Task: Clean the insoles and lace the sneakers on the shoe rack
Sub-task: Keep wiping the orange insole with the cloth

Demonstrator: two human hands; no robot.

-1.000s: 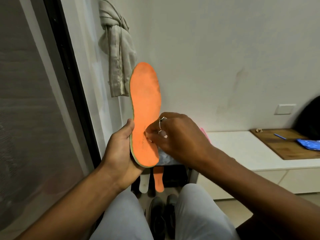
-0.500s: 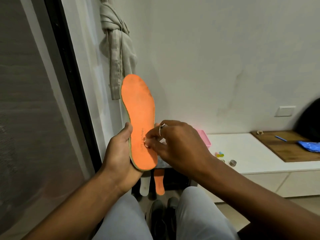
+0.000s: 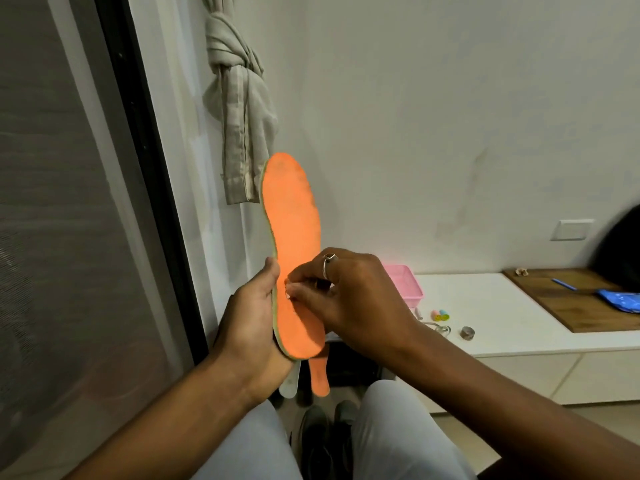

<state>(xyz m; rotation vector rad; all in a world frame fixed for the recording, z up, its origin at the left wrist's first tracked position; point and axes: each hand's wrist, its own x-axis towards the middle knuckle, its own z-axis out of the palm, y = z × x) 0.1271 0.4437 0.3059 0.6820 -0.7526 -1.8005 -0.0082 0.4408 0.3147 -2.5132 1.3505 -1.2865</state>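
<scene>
An orange insole (image 3: 294,220) stands upright in front of me, toe end up. My left hand (image 3: 252,313) grips its heel end from the left side, thumb on the edge. My right hand (image 3: 349,299), a ring on one finger, has its curled fingertips pressed against the insole's orange face near the middle; a small pale thing seems pinched there, too small to identify. Below my hands a second orange insole (image 3: 319,375) and a white insole (image 3: 290,382) lean upright. Dark shoes (image 3: 325,441) sit on the floor between my knees.
A pink tray (image 3: 407,282) and small bits (image 3: 440,316) lie on a low white cabinet (image 3: 485,306) to the right, with a wooden board (image 3: 571,299) beyond. A knotted curtain (image 3: 239,109) hangs behind the insole. A glass door (image 3: 69,237) fills the left.
The insole has sunk lower in view and tilted its toe slightly left as my head turned. Both hands kept their hold near its heel end.
</scene>
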